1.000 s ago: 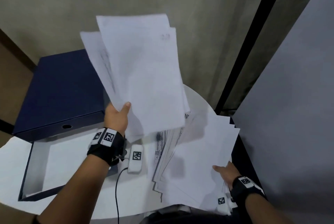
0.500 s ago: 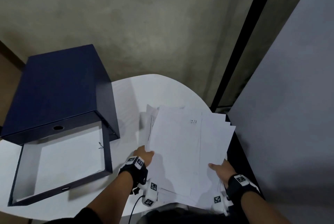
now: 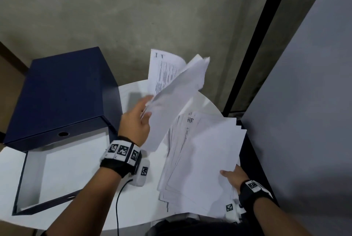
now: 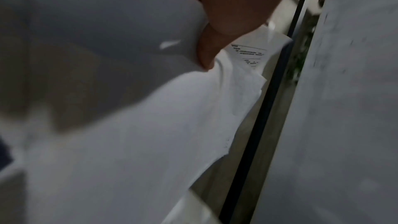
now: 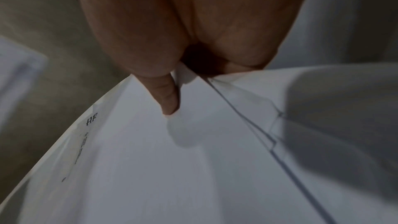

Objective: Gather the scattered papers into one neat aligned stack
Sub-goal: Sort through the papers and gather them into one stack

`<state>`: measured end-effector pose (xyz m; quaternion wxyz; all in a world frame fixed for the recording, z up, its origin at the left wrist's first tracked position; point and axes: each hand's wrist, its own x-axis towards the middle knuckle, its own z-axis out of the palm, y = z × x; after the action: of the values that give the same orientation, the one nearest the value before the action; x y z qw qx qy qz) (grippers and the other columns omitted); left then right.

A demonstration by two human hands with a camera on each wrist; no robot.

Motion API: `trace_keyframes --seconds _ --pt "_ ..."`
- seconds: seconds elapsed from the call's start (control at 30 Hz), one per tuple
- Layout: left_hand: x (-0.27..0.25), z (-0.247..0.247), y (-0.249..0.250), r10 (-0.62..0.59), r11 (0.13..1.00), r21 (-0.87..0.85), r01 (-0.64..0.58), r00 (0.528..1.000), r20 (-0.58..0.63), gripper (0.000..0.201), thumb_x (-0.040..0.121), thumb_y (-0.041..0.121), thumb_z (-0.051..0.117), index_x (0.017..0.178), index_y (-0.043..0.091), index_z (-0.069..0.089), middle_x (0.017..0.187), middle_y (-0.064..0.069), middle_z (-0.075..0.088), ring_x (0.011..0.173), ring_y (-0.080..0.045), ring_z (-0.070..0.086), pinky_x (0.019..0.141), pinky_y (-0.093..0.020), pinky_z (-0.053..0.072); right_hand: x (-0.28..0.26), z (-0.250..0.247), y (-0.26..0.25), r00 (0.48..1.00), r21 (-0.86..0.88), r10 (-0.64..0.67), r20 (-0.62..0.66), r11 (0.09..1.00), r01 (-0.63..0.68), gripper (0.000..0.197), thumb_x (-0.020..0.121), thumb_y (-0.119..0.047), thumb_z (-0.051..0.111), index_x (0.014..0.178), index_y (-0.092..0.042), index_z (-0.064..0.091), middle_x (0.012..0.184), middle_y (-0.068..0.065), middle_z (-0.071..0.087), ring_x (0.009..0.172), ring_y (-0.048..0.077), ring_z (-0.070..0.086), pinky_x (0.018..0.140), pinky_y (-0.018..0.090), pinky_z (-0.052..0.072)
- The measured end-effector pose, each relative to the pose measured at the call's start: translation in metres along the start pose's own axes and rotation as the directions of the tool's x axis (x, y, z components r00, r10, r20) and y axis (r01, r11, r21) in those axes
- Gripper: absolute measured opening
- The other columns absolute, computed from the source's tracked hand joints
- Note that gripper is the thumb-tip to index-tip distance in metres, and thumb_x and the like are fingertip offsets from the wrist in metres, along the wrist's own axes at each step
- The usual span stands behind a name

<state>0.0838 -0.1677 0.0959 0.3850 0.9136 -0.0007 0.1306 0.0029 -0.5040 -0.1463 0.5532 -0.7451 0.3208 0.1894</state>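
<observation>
My left hand (image 3: 142,114) pinches a small bundle of white sheets (image 3: 177,91) by its lower left edge and holds it tilted in the air above the table; the printed side of one sheet faces me. In the left wrist view the thumb (image 4: 226,28) presses on that bundle (image 4: 150,125). A fanned pile of papers (image 3: 205,159), uneven at its edges, lies on the right side of the white table (image 3: 133,207). My right hand (image 3: 231,175) grips the pile's near right corner, thumb (image 5: 165,98) on top of the pile (image 5: 172,176).
A dark blue file box (image 3: 61,94) stands at the left, its open lid (image 3: 47,178) lying in front on the table. A grey partition (image 3: 304,121) rises close on the right. A white cabled device (image 3: 142,174) hangs by my left wrist.
Half a second ago my left hand was low at the pile's left edge; it has since lifted a bundle of sheets up and away. The right hand has stayed on the pile's corner.
</observation>
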Motion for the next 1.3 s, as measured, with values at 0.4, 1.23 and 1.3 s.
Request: trace_keyframes --seconds 0.4,1.23,1.3 --pt "-0.028 0.058 -0.038 -0.480 0.572 -0.565 0.595 0.801 0.357 0.022 0.084 0.004 0.068 0.104 0.010 0.067 0.110 -0.016 0.070 0.101 -0.032 0.066 0.093 -0.044 0.051 -0.013 -0.002 -0.010 0.998 0.155 0.038 0.058 0.987 -0.046 0.054 0.076 -0.021 0.082 0.124 -0.006 0.063 0.112 0.015 0.073 0.105 0.033 0.069 0.097 0.051 0.053" --pt "-0.064 0.103 -0.098 -0.529 0.777 -0.004 0.629 0.657 0.537 0.100 0.074 0.047 0.075 0.149 0.015 0.017 0.151 -0.011 0.035 0.135 -0.030 0.041 0.105 -0.036 0.039 -0.048 -0.013 -0.087 0.958 0.171 -0.258 0.124 0.957 0.236 0.050 0.085 0.014 0.061 0.124 -0.017 0.061 0.112 0.002 0.074 0.109 0.024 0.068 0.100 0.046 0.051" --pt "-0.041 0.087 -0.098 -0.518 0.706 -0.212 0.676 0.696 0.497 0.112 0.057 0.053 0.085 0.145 0.019 0.024 0.144 -0.010 0.046 0.128 -0.029 0.049 0.105 -0.043 0.042 -0.056 -0.022 -0.112 0.927 0.204 -0.347 0.145 0.927 0.315 0.049 0.085 0.013 0.064 0.126 -0.014 0.062 0.117 0.004 0.074 0.112 0.025 0.068 0.101 0.046 0.050"
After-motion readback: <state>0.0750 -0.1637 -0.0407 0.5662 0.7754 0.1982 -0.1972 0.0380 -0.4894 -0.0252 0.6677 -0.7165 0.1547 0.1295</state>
